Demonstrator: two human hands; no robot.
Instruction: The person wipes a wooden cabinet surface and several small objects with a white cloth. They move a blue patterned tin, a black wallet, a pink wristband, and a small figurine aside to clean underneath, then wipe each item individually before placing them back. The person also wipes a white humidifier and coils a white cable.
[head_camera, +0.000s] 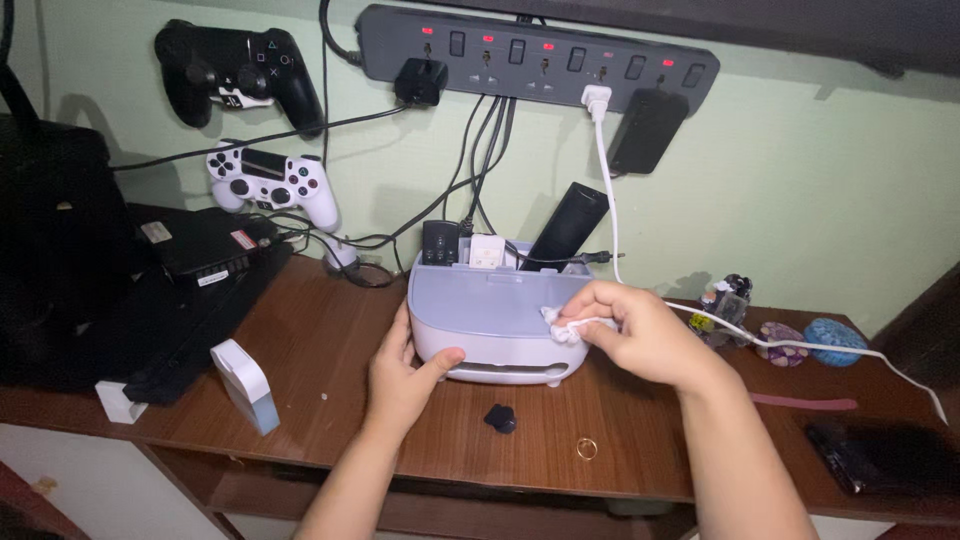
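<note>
A pale lavender plastic organiser box stands at the middle of a brown wooden desk, with chargers and a black remote standing in its back slots. My left hand grips its front left corner, thumb on the front face. My right hand pinches a small crumpled white wipe and presses it against the box's right front edge.
A black and a white game controller hang on the green wall beside a dark power strip. A white cable runs across the right side. A small black cap, a gold ring, a white-blue device and black electronics lie around.
</note>
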